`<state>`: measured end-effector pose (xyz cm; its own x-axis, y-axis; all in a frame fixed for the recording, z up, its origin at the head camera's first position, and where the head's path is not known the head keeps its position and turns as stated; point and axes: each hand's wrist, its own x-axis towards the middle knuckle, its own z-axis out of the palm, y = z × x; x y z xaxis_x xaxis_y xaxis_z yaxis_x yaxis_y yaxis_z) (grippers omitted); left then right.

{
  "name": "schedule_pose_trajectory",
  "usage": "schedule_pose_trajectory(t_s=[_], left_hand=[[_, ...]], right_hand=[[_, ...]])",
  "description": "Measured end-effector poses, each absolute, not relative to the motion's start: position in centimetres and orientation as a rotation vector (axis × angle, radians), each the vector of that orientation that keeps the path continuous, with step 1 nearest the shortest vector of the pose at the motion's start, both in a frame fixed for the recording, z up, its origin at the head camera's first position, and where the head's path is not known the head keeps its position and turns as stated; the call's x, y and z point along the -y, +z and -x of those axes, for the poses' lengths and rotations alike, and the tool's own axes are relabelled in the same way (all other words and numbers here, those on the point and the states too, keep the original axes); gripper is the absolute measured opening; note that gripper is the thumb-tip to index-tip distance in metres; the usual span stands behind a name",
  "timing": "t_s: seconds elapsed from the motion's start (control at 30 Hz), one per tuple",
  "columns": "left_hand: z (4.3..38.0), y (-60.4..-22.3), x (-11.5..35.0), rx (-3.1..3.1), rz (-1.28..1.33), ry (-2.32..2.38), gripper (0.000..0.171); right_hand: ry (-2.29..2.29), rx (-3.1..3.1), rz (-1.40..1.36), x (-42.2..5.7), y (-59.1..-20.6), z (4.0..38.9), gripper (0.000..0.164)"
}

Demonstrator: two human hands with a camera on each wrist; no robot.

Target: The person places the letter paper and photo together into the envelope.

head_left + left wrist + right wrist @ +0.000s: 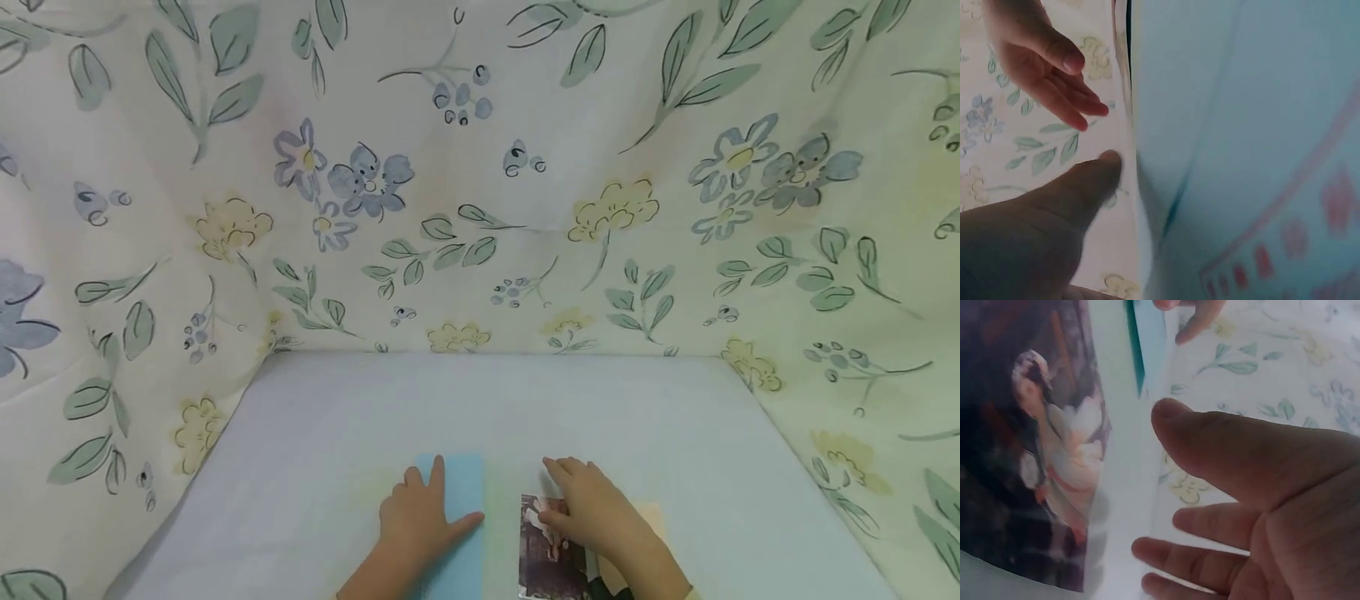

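Observation:
A light blue sheet, perhaps a card or booklet, lies on the white table. My left hand rests over its left part, fingers spread, thumb reaching toward its right edge. In the left wrist view the blue sheet carries reddish strokes and a dark line. To its right lies a glossy picture of a figure in pale robes on a dark ground. My right hand is over the picture's right side with fingers extended. In the right wrist view its thumb and fingers stand apart with nothing between them.
Right of the picture, partly under my right forearm, is a beige sheet, with a dark item by the near edge. White tabletop stretches behind. A floral cloth hangs at the back and both sides.

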<state>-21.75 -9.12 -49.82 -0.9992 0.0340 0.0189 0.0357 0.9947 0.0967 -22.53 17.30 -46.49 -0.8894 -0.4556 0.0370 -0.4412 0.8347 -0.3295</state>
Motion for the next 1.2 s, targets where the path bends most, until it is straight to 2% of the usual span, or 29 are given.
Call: schedule_pose_trajectory(t_s=[0.27,0.57,0.73,0.83,0.97,1.03,1.2], left_hand=[[20.5,-50.1,7.7,3.131,0.164,-0.044,0.11],[20.9,-49.7,7.1,3.112,0.154,-0.03,0.122],[20.5,-50.1,6.9,3.169,0.159,-0.134,0.114],[20.3,-50.2,6.9,3.196,0.188,-0.166,0.111],[20.3,-49.9,7.4,3.196,0.315,-0.203,0.109],[20.3,-49.7,7.9,3.201,0.403,-0.216,0.108],[20.8,-49.2,8.9,3.263,0.555,-0.237,0.109]], right_hand=[[-0.38,-2.997,0.753,-17.7,-47.1,21.4,0.094],[-0.385,-3.023,0.73,-17.3,-47.3,21.6,0.104],[-0.372,-3.033,0.726,-17.0,-47.8,21.2,0.106],[-0.346,-3.048,0.729,-16.9,-48.1,21.0,0.1],[-0.325,-3.049,0.754,-16.7,-48.3,21.1,0.064],[-0.319,-3.05,0.767,-16.6,-48.3,21.2,0.054],[-0.323,-3.064,0.774,-16.4,-48.3,21.7,0.053]])
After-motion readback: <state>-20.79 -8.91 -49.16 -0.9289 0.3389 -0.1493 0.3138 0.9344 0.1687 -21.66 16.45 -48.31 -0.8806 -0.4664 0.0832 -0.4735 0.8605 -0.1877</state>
